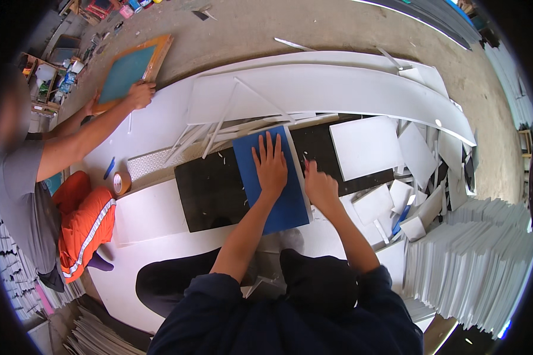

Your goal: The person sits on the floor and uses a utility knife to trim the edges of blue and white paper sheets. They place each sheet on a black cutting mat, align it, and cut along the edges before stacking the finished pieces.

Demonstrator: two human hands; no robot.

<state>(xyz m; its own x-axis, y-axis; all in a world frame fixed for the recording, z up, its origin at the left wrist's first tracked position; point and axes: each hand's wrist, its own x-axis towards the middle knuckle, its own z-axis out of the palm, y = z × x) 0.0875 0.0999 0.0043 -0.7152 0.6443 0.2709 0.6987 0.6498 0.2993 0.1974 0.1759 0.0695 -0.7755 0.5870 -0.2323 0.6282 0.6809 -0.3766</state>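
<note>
My left hand (270,168) lies flat, fingers spread, on a blue rectangular board (281,216). A narrow white strip (297,165) shows along the board's right edge. Both rest across a black mat (210,192) strewn with small white scraps. My right hand (321,184) is closed just right of that edge, around a small cutter knife (306,161) with a reddish handle; most of it is hidden by my fingers. A white square panel (366,148) lies on the mat to the right of my right hand.
At the left a person in orange trousers (86,228) holds a wood-framed screen (127,68). Brown tape (122,183) and a blue pen-like tool (109,167) lie nearby. White offcuts (373,204), a blue cutter (404,216) and stacked white sheets (468,266) sit at right; long curved white sheets (331,89) lie beyond.
</note>
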